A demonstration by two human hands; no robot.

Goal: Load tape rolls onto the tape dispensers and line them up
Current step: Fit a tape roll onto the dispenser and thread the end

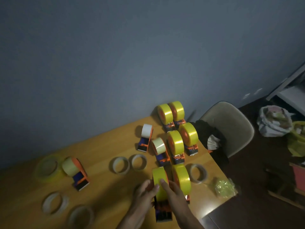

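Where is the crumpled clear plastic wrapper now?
In the head view, the crumpled clear plastic wrapper lies at the wooden table's near right corner, just right of a loose pale tape roll.

Both hands are on a tape dispenser (162, 210) loaded with a yellow tape roll (159, 180) at the near edge of the wooden table (105, 142). Left hand (146, 193) cups the roll's left side, right hand (173, 190) wraps over the right. Another loaded dispenser (181, 179) sits just beside it, four more yellow ones stand behind toward the wall. Loose pale rolls lie flat around, and a beige chair (231, 124) stands past the table's end.
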